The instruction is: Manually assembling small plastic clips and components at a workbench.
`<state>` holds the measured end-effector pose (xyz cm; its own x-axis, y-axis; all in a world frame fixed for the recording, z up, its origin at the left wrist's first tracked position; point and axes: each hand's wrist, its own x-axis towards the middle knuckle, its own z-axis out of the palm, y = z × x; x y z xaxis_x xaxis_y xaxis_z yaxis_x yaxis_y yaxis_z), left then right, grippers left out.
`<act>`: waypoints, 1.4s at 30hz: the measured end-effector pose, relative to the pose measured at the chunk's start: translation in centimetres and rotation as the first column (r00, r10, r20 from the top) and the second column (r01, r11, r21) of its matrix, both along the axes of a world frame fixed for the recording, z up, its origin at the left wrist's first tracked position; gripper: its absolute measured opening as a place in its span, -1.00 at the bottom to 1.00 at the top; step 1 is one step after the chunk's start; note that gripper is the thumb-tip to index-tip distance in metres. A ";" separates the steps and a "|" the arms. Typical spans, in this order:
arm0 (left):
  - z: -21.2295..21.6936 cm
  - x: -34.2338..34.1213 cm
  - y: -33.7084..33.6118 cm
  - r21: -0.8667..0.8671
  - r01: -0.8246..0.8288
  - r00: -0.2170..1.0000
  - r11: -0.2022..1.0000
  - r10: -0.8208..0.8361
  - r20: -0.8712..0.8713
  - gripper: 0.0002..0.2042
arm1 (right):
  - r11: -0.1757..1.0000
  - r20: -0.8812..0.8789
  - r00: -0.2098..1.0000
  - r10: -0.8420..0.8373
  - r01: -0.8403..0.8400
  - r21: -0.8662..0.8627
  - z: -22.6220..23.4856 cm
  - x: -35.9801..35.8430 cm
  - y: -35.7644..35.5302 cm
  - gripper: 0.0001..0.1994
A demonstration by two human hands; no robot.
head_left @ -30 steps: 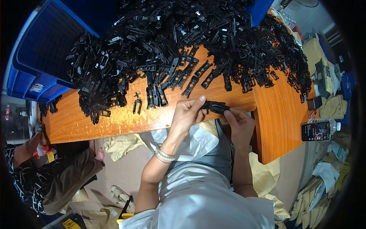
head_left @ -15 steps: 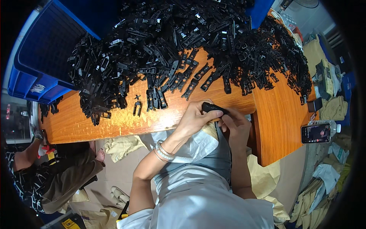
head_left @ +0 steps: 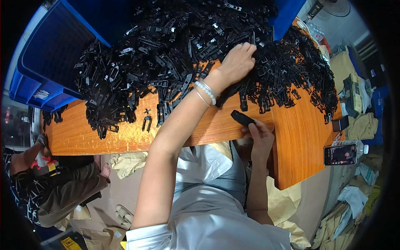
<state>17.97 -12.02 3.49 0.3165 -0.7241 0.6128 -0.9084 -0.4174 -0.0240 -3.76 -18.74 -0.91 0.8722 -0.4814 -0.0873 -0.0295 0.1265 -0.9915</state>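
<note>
Wood table (head_left: 300,141) lay beyond the right hand (head_left: 261,139), which pinched the black part (head_left: 241,118) by its near end, long axis slanting away-left; left hand (head_left: 238,62) was farther out, curled at the pile (head_left: 283,62), grip unclear.

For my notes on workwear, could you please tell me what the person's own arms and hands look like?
The left hand and right hand wear no gloves. A pale beaded bracelet and thin bangles circle the left wrist; I see none on the right. The short sleeves are white.
</note>
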 end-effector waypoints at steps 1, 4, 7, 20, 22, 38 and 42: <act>0.0 0.3 -0.1 0.103 0.047 0.994 0.994 -0.057 0.091 -0.86 | 1.000 0.001 1.000 -0.002 0.002 0.000 -0.1 0.0 0.0 -0.80; -0.3 0.4 0.7 0.097 0.101 0.988 0.990 -0.111 0.105 -0.89 | 1.000 -0.024 1.000 -0.012 0.012 -0.003 -0.4 0.2 0.0 -0.80; -0.1 -0.3 1.6 -0.388 0.106 0.991 0.916 -0.068 0.112 -0.91 | 1.000 -0.010 1.000 -0.020 0.020 0.008 -0.3 0.2 0.0 -0.80; 2.3 -11.2 10.6 -0.183 -0.145 -0.156 0.972 -0.205 -0.966 -0.77 | 0.901 0.186 0.940 0.285 -0.196 -0.387 2.8 0.5 0.3 -0.79; 2.3 -12.2 11.2 -0.306 -0.162 -0.161 0.938 -0.331 -0.930 -0.72 | 0.857 0.186 0.936 0.298 -0.176 -0.485 2.8 0.3 1.0 -0.78; 1.9 -15.8 13.8 -0.232 -0.060 0.462 0.971 -0.179 -0.869 -0.68 | 0.820 0.134 0.885 0.446 -0.344 -0.457 2.7 0.5 1.9 -0.69; 0.1 -16.9 14.6 -0.321 -0.150 0.310 0.935 -0.263 -0.914 -0.69 | 0.878 0.223 0.863 0.453 -0.389 -0.280 3.6 0.6 2.8 -0.72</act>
